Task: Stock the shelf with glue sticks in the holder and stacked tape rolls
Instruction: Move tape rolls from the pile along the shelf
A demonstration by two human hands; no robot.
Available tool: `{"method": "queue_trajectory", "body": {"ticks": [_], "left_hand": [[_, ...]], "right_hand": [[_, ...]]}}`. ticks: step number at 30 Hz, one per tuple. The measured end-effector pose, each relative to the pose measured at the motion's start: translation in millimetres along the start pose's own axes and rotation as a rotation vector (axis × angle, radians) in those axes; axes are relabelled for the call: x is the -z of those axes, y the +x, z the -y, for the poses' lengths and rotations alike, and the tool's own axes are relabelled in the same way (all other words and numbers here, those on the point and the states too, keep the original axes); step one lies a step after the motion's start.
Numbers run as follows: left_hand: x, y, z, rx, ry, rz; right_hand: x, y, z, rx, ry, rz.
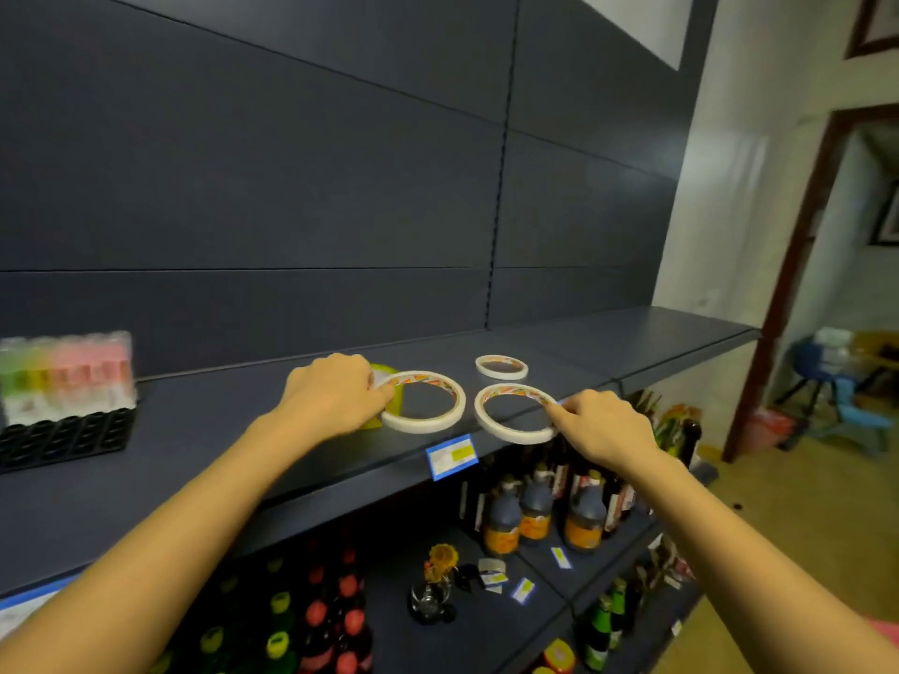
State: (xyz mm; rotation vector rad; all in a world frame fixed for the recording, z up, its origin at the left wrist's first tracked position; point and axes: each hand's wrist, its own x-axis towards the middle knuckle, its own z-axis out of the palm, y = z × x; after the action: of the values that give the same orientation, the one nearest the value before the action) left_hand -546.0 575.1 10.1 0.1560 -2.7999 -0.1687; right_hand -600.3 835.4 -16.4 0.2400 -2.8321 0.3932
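Curled fingers of both hands pinched white tape rings on the dark grey metal shelf (243, 430).
The left hand (335, 394) gripped one thin white tape roll (422, 402) lying over a yellow-green roll (389, 377), which was mostly hidden. The right hand (605, 425) pinched a second white tape roll (515, 413) at the front edge, where a slip could drop it onto the bottles (540, 513) below. The glue sticks (63, 377), far left, were blurred.

Glue-stick holder (65, 430) far left on shelf (204, 459); three tape rolls (422, 402) right of it.

Head-worn view—looking forward and down, close over the shelf (340, 459).
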Motion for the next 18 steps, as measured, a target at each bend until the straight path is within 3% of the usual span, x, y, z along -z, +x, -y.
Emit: {"method": "queue_trajectory", "body": {"ticks": [11, 18], "left_hand": [[-47.4, 125.4, -86.5, -0.032, 0.049, 0.026], [-82.2, 208.2, -119.1, 0.009, 0.103, 0.151]], "right_hand": [[-3.4, 79.2, -90.3, -0.080, -0.043, -0.043], [-4.7, 156.3, -123.5, -0.099, -0.074, -0.015]]}}
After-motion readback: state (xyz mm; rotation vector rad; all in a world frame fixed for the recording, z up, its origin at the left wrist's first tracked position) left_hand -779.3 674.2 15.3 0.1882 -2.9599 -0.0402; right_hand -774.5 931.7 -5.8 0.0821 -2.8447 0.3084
